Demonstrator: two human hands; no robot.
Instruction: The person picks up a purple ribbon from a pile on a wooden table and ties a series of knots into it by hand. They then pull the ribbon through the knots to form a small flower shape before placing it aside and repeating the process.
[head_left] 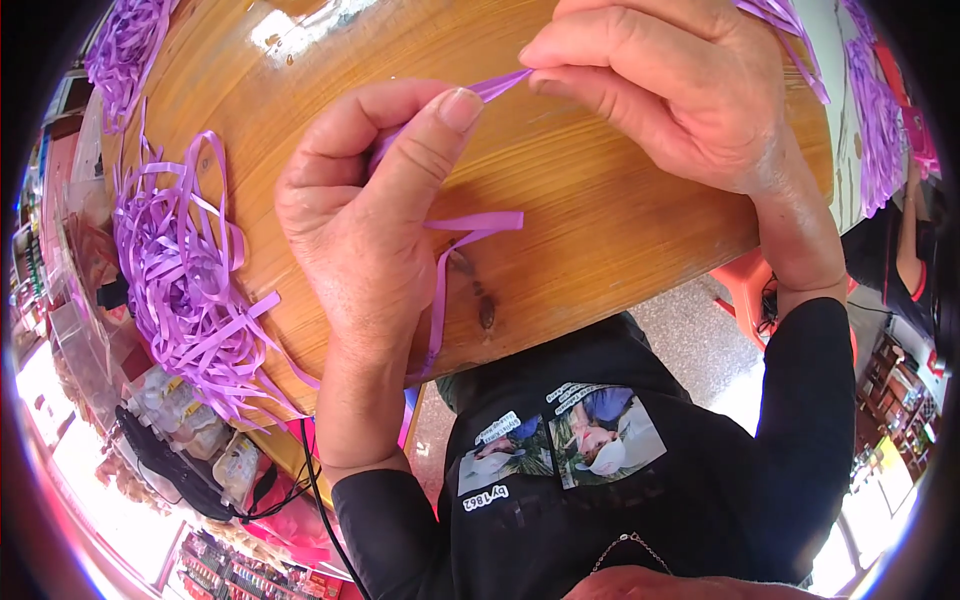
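Closest to the lens I see my left hand (355,215), its grip closed on a purple ribbon strip (500,85) pinched between thumb and forefinger above the wooden desk (580,220). From that pinch the strip runs up to my right hand (665,85), whose fingertips are also closed on it, near the desk's far edge. A loose tail of the same strip loops under my left palm and hangs past the desk's near edge. By the left edge lies a tangled heap of purple ribbons (185,290); more purple strips (875,110) trail along the right edge.
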